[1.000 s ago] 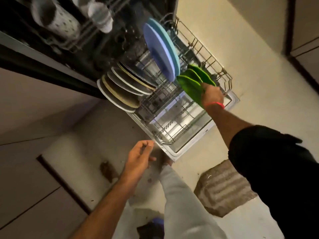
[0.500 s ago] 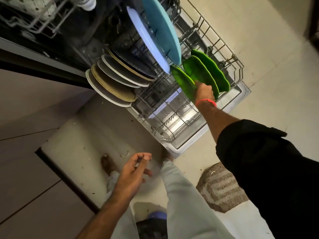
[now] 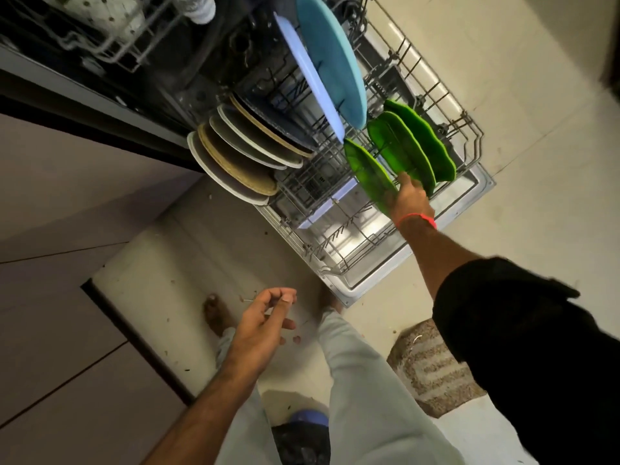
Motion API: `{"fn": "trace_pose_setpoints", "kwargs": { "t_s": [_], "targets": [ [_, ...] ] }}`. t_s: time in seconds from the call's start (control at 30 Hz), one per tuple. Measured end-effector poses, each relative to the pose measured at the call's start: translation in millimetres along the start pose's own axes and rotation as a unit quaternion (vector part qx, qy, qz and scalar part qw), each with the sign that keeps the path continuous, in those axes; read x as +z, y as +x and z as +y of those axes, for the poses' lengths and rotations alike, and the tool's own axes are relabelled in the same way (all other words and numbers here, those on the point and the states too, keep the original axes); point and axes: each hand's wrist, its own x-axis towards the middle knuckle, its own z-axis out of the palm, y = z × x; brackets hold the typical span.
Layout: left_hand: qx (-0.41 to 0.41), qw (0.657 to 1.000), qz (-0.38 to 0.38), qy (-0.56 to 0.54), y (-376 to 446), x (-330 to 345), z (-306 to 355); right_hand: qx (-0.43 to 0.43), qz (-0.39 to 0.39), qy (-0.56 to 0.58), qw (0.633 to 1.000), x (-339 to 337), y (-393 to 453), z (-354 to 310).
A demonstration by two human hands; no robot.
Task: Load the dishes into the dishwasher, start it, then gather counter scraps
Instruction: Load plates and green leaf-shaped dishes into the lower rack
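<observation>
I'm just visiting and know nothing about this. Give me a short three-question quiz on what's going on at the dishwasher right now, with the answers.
1. How many green leaf-shaped plates stand in the lower rack?
2. True or false: the left hand is holding a plate.
3. Which does the right hand touch? A) the light blue plate B) the nearest green plate C) the stack of cream plates

Key:
1. Three.
2. False. It hangs over the floor, fingers loosely curled, holding no plate.
3. B. Its grip is on that plate's near edge.
</observation>
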Motion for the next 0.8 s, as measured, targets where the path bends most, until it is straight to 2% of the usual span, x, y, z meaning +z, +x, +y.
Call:
{"fn": "trace_pose_setpoints", "kwargs": {
  "t_s": [0.07, 0.17, 0.27, 0.47, 0.6, 0.8],
  "targets": [
    [0.015, 1.000, 0.008, -0.012, -9, -5, 10, -0.034, 0.017, 0.038, 0.999, -8, -22, -3],
    [0.061, 0.997, 0.030, -0.021, -32, -19, 32, -0.100, -0.012, 0.101, 0.990, -28, -68, -19],
    [0.105, 0.993, 0.049, -0.029, -51, -36, 49, -0.125, -0.048, 0.158, 0.978, -51, -121, -52],
    [0.151, 0.981, 0.102, -0.061, -107, -101, 74, -0.232, -0.135, 0.215, 0.939, -83, -224, -142],
    [0.176, 0.969, 0.142, -0.095, -134, -148, 76, -0.291, -0.163, 0.244, 0.911, -95, -274, -204],
    [0.230, 0.924, 0.253, -0.168, -182, -246, 77, -0.413, -0.187, 0.241, 0.858, -111, -343, -330]
  ]
}}
